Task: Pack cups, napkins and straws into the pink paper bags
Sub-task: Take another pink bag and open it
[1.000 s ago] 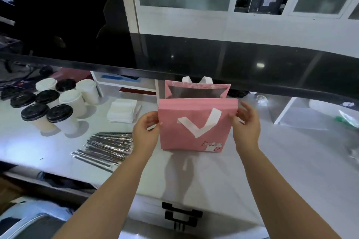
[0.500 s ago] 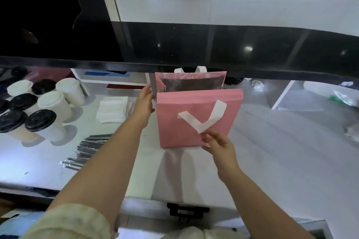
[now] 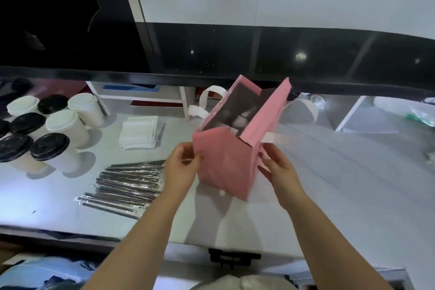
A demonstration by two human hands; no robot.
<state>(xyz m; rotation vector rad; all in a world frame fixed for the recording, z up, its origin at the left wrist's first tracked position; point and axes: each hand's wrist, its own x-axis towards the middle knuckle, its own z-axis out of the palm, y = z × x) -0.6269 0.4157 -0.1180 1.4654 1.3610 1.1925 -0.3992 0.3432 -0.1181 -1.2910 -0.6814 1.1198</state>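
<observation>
Bag [image 3: 227,165] open, seemingly nothing packed yet.
Left hand [image 3: 181,165] pinches its near corner; right hand [image 3: 280,169] grip unclear. Cups [image 3: 61,124], napkins [image 3: 140,132], straws [image 3: 127,181] wait at frame left.

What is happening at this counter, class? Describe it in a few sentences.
A person holds a pink paper bag at the white counter. The left hand pinches its near edge and the right hand touches the opposite side. Its mouth gapes open. Lidded cups, napkins and wrapped straws lie to the left.
</observation>
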